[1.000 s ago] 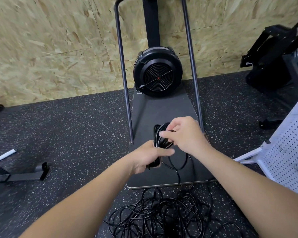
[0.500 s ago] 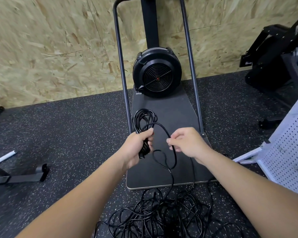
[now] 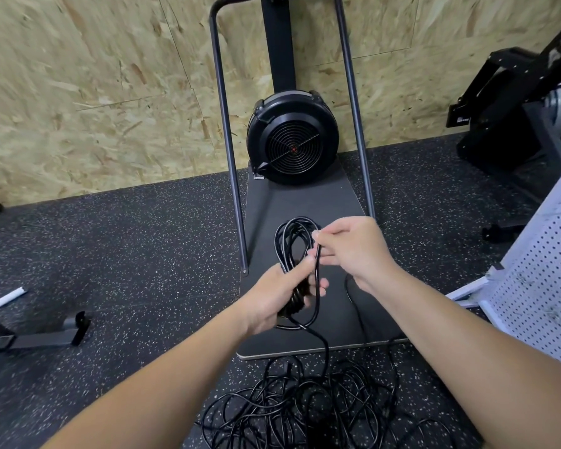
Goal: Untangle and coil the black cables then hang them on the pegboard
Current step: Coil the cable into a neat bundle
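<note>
While your left hand (image 3: 280,298) grips the coiled cable (image 3: 293,241), your right hand (image 3: 353,251) pinches its loose strand (image 3: 318,270) beside it.

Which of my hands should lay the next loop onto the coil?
Probably the right hand: it already pinches the free cable strand beside the coil, while the left hand grips the coil.

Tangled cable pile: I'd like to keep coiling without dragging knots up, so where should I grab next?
Judging by its path, pinch the single strand hanging from the coil, above the tangled cable pile, from the right with the right hand; it runs free there.
</note>
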A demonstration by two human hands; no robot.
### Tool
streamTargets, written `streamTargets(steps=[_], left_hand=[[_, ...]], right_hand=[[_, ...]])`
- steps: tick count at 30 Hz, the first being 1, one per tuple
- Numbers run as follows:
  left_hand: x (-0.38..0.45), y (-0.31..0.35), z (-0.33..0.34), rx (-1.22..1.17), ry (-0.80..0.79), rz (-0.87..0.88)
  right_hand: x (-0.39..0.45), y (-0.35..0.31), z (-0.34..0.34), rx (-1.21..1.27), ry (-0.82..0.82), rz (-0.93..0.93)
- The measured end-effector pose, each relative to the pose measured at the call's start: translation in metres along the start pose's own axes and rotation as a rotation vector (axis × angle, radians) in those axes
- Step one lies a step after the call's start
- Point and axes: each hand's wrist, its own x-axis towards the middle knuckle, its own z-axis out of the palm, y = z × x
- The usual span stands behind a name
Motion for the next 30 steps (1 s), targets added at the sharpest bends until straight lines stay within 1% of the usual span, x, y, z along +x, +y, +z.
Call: streamTargets(steps=[2, 3, 4, 6, 7, 8, 9, 11, 13, 15, 17, 20, 22, 24, 26, 28, 29, 30], left_hand=[[0.002, -0.001, -0.003, 0.133, -0.025, 0.042], [0.003, -0.001, -0.004, 0.164, -0.025, 0.049], [0.003, 0.000, -0.003, 0.172, -0.011, 0.048], [0.003, 0.000, -0.001, 0.167, 0.003, 0.059], [0.003, -0.001, 0.000, 0.188, -0.007, 0.080], [0.003, -0.003, 0.000, 0.228, -0.018, 0.104], [0.003, -0.005, -0.001, 0.278, -0.035, 0.131], [0.003, -0.008, -0.004, 0.369, -0.093, 0.164], [0.002, -0.008, -0.007, 0.395, -0.147, 0.163], [-0.001, -0.005, -0.011, 0.422, -0.168, 0.158], [-0.002, -0.001, -0.014, 0.390, -0.190, 0.149], [-0.004, 0.003, -0.020, 0.243, -0.245, 0.117], [-0.006, 0.004, -0.021, 0.133, -0.312, 0.081], [-0.008, 0.005, -0.014, 0.023, -0.343, 0.045], [-0.009, 0.006, -0.001, -0.052, -0.370, 0.041], [-0.011, 0.008, 0.011, -0.060, -0.435, 0.052], [-0.012, 0.009, 0.014, -0.037, -0.471, 0.054], [-0.013, 0.009, 0.015, -0.006, -0.497, 0.051]], right_hand=[[0.002, 0.005, -0.003, -0.255, 0.040, -0.126], [0.004, 0.009, -0.003, -0.393, 0.078, -0.197], [0.003, 0.012, -0.003, -0.479, 0.113, -0.260], [-0.001, 0.014, 0.001, -0.554, 0.156, -0.357], [-0.001, 0.015, 0.002, -0.580, 0.133, -0.367], [0.000, 0.014, 0.002, -0.602, 0.078, -0.313], [0.001, 0.013, 0.004, -0.591, 0.008, -0.221], [0.007, 0.014, 0.003, -0.436, -0.104, -0.037], [0.013, 0.019, -0.006, -0.282, -0.181, 0.015], [0.017, 0.020, -0.016, -0.132, -0.306, 0.054], [0.017, 0.014, -0.024, 0.029, -0.439, 0.116], [0.019, 0.010, -0.032, 0.099, -0.584, 0.165], [0.015, 0.007, -0.030, 0.133, -0.603, 0.149], [0.007, 0.000, -0.023, 0.203, -0.597, 0.077], [-0.001, -0.010, -0.013, 0.426, -0.619, 0.035], [-0.008, -0.021, -0.006, 0.689, -0.629, 0.042], [-0.010, -0.026, -0.003, 0.750, -0.593, 0.066], [-0.011, -0.029, 0.000, 0.754, -0.525, 0.112]])
